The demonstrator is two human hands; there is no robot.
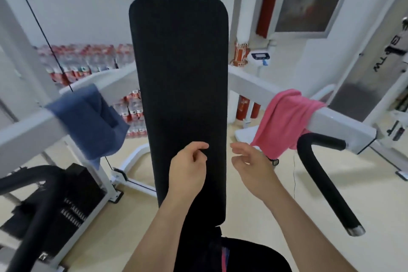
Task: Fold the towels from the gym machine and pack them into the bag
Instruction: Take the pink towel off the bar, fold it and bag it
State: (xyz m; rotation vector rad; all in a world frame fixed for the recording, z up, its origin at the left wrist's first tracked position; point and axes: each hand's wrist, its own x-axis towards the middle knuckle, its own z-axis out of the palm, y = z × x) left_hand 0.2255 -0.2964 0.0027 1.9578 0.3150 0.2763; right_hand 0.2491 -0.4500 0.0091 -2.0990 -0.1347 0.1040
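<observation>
A blue towel point(88, 121) hangs folded over the machine's left white arm point(24, 130). A pink towel point(284, 119) is draped over the right white arm point(340, 121). Between them stands the tall black back pad point(181, 86). My left hand point(187, 170) hovers in front of the pad's lower part, fingers loosely curled and holding nothing. My right hand point(254, 168) is beside it with relaxed fingers, just left of the pink towel's lower edge and apart from it. A black shape with a pink strip point(242, 256) lies at the bottom edge; I cannot tell whether it is the bag.
Black padded handles stand at the right point(326, 185) and lower left point(37, 212). A weight stack point(72, 210) sits at the left. Packs of water bottles point(88, 59) are stacked against the back wall. A scale point(258, 57) and red cylinders point(245, 108) stand behind on the beige floor.
</observation>
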